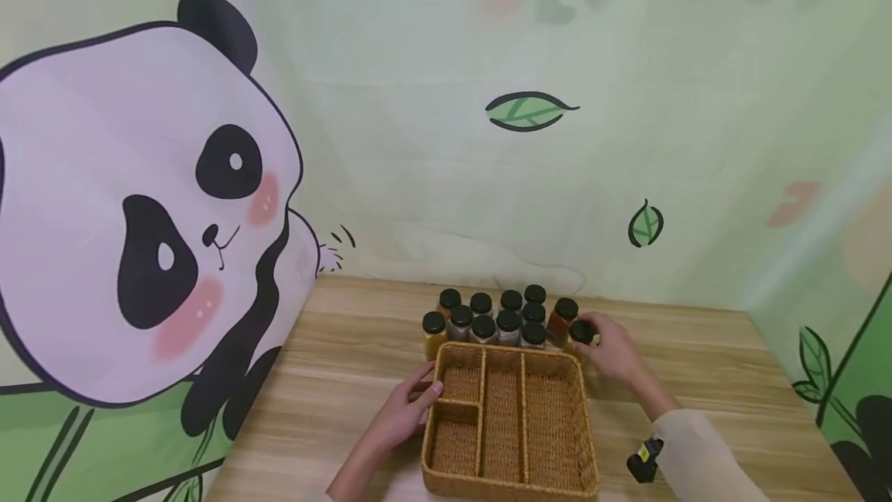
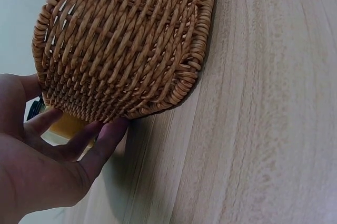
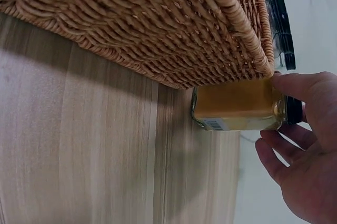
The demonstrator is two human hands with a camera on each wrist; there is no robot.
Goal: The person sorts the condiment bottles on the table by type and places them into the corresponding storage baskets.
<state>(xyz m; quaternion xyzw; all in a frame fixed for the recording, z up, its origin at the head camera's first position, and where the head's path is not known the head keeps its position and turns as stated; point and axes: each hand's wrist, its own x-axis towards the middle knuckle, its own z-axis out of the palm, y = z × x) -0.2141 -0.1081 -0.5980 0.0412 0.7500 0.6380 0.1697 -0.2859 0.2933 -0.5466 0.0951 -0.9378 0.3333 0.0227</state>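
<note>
A brown wicker basket (image 1: 503,409) with divided compartments sits on the table. My left hand (image 1: 404,409) holds its left side near the far corner; in the left wrist view the thumb lies at the rim and the fingers (image 2: 108,137) reach the lower edge of the woven wall (image 2: 121,50). Beyond the basket's far right corner, my right hand (image 1: 613,351) grips the black lid of a square glass jar (image 3: 237,105) filled with yellow-brown powder. That jar stands upright against the outside of the basket, its lid (image 1: 581,331) partly covered by the fingers.
Several black-lidded spice jars (image 1: 483,328) stand grouped behind the basket. One with yellow contents (image 1: 433,335) is at the left end, a reddish one (image 1: 562,320) near the right. A panda-printed backdrop (image 1: 418,138) rises behind the wooden table (image 1: 348,347).
</note>
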